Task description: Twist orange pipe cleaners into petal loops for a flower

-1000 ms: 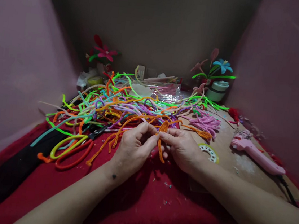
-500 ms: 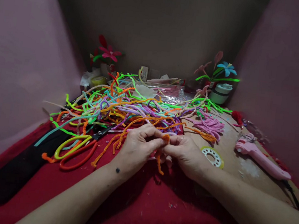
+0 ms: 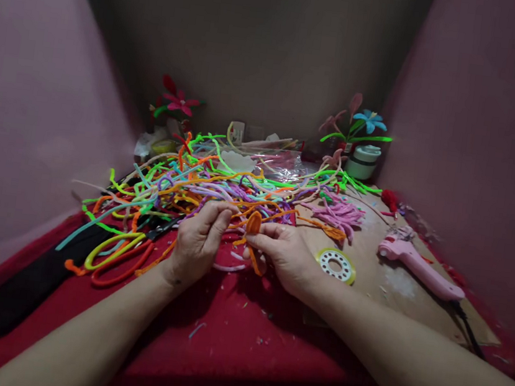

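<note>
Parting since a moment ago, the two hands are no longer meeting over the same piece: the left hand (image 3: 198, 239) is drawing off toward 9 o'clock, to the near edge of the heap of pipe cleaners (image 3: 203, 177), while the right hand (image 3: 285, 256) is keeping the orange pipe cleaner (image 3: 253, 224) alone. That piece, curled into a small oval loop, is standing just above the red worktop (image 3: 239, 341), between the hands, with the right grip clamped on it at thumb and forefinger and its loose tail hanging below. The left fingers are curling against orange strands of the heap; whether that grip is closed on one cannot be told.

Scissors (image 3: 118, 257) with yellow and orange handles are lying at 9 o'clock of the left hand, partly under the heap. A tape roll (image 3: 335, 265) is resting at 3 o'clock, just beside the right wrist, and a pink glue gun (image 3: 417, 269) is lying farther out the same way. A pink bundle (image 3: 337, 214) is sitting at 1 o'clock, and a pot of blue flowers (image 3: 360, 155) is standing beyond it by the wall.
</note>
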`<state>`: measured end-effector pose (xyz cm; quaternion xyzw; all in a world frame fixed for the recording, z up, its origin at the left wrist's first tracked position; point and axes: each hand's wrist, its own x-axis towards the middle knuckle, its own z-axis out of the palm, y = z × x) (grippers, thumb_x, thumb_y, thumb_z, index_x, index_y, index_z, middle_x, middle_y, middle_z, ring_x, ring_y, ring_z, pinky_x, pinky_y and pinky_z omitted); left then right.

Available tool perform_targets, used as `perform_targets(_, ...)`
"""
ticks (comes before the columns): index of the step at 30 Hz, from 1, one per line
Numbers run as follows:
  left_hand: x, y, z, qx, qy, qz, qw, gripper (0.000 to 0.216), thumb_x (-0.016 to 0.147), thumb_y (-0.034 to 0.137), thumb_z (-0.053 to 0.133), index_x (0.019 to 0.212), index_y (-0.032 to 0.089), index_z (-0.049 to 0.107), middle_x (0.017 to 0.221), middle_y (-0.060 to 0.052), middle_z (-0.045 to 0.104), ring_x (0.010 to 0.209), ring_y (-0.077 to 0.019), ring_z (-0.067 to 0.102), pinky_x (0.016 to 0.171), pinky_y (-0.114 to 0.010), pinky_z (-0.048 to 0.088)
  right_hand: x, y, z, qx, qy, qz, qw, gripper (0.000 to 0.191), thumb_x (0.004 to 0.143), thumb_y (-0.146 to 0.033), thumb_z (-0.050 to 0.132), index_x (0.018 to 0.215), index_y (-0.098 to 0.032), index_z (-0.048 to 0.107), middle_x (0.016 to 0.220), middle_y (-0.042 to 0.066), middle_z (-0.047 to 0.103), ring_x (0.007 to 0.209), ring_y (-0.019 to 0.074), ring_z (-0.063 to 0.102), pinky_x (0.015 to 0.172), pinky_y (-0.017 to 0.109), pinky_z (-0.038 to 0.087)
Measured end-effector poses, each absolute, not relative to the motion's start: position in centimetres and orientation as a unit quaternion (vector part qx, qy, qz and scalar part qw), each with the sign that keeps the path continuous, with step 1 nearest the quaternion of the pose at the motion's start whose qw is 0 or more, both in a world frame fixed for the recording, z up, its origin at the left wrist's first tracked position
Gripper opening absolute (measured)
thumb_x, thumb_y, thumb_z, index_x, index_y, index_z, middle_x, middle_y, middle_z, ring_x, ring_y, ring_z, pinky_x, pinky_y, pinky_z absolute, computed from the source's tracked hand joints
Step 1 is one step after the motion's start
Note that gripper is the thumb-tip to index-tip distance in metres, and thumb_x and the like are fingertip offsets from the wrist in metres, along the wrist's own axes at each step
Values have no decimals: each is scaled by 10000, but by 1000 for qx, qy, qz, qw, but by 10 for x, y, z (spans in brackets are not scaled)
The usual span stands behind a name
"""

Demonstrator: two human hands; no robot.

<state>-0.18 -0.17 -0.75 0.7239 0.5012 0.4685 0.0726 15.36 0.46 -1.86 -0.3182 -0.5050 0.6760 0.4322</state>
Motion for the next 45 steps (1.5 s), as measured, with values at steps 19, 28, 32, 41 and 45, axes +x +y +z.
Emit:
perform_targets(19,-19,15,-29,811,491,301,-104,130,823,269,438,885,197,526,608,5,622,474,-121,571,489,-198,418,147,13,-28,-275,-475,733,402,62,626,-210,574,621,-154,601,490,-41,558,390,56,441,412,187,358)
perform_targets(28,-21,19,-32,801,499,315,-101,157,799,287,431,848,184,538,659,4,622,504,-114,559,504,-198,422,148,10,-25,-257,-510,711,410,56,645,-120,550,621,-138,598,441,-55,543,346,47,416,369,178,310)
perform_targets(32,-20,19,-31,784,513,331,-115,177,809,256,408,898,180,540,703,-11,632,535,-115,567,521,-200,422,148,7,-24,-250,-518,705,414,42,639,-116,568,615,-133,597,424,-57,543,339,49,422,360,176,301)
perform_targets(41,-21,18,-34,801,482,328,-134,171,800,238,416,911,177,532,682,-7,608,528,-114,562,533,-207,430,148,7,-30,-229,-521,715,405,112,604,-210,622,551,-147,547,435,-31,579,295,63,417,315,190,284)
perform_targets(45,-22,17,-34,806,474,325,-139,160,793,223,424,901,179,534,666,2,597,505,-105,546,517,-199,418,148,7,-29,-225,-526,718,396,125,589,-211,632,527,-143,547,421,-22,575,286,62,412,309,190,279)
